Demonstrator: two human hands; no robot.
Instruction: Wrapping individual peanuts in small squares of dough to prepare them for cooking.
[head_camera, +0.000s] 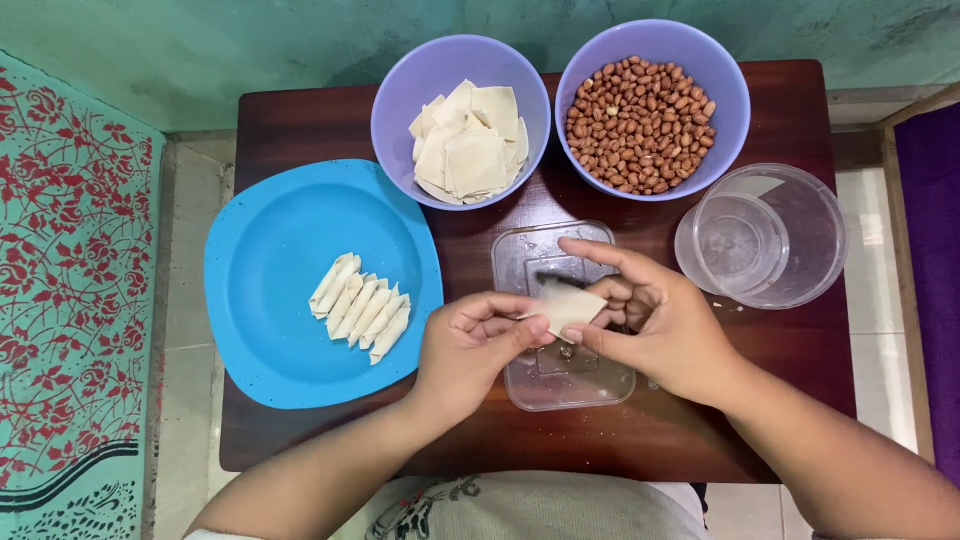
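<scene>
Both hands meet over a clear lid (560, 375) on the dark table (300, 120), forearms angled inward. The left hand (470, 345) and right hand (665, 325) pinch a pale dough square (570, 305) between closed fingers (600, 255), beside a blue plate (270, 250) of rolled pieces (360, 308).

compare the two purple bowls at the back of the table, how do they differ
The left purple bowl holds pale, flat square wrappers stacked loosely; the right purple bowl holds small reddish-brown peanuts. The left bowl sits next to the blue plate, the right one next to the clear round container. Both look alike in colour, shape and size, standing upright side by side.
</scene>
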